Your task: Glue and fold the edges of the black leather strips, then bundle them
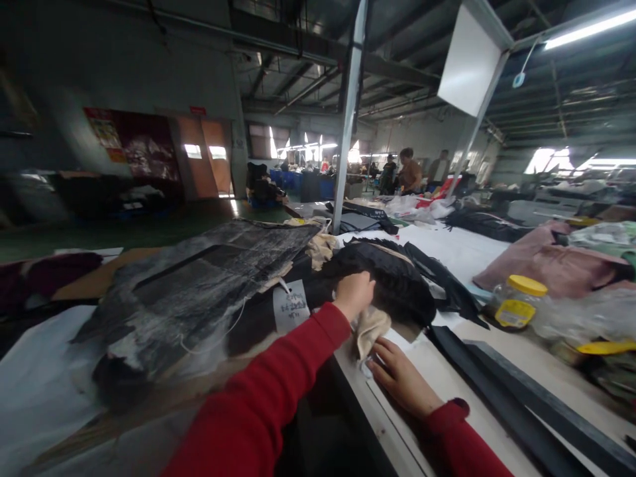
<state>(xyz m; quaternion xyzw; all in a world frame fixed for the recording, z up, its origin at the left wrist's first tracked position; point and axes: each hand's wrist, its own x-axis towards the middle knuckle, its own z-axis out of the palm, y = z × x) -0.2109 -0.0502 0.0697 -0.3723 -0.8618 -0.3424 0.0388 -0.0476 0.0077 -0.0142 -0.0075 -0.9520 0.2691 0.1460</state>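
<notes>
Both red-sleeved arms reach to the table edge at the centre. My left hand (354, 295) is closed in a fist at the near side of a bundle of black fabric (392, 281); what lies inside its fingers is hidden. Just below it, a crumpled beige cloth (371, 329) hangs between the two hands. My right hand (400, 379) has its thumb and fingers closed on the lower end of that cloth, with a bit of white material showing beneath. A paper tag (291, 306) with handwriting lies left of my left hand.
Dark plastic-wrapped material (199, 278) is piled on the left. A metal post (350, 119) rises behind the black bundle. Dark strips (527, 391), a yellow-lidded jar (519, 303) and pink fabric (541, 262) lie to the right. People (410, 172) stand farther back.
</notes>
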